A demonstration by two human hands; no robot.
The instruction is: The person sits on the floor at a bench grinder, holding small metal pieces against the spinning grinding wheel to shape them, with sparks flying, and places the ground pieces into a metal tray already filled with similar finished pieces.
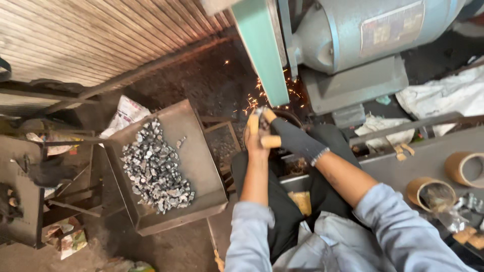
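At the far left stands a dark metal rack (30, 191) with scraps of wrapper under it. Just right of it a shallow grey steel tray (201, 166) sits tilted, holding a heap of small silvery metal pieces (154, 168) along its left half.

Right of the tray, both hands meet at the grinder. The left hand (257, 137), bare but with tan sleeves over the fingertips, and the right hand (288, 135), in a dark knit glove with tan tips, are pressed together around a small dark metal workpiece (263, 121), which they hold against the lower end of the green abrasive belt (262, 55); orange sparks (254, 100) fly from the contact. The step in hand looks like grinding one piece. The next move would likely call for a steady grip and light pressure, with the fingertips kept clear of the belt.

Further right sits the grey-blue motor housing (373, 35) on its block base. At the near right a grey bench (428, 156) carries two brown cardboard rings (461, 168). The floor is dark and gritty, and a corrugated shutter (91, 35) closes the far left.
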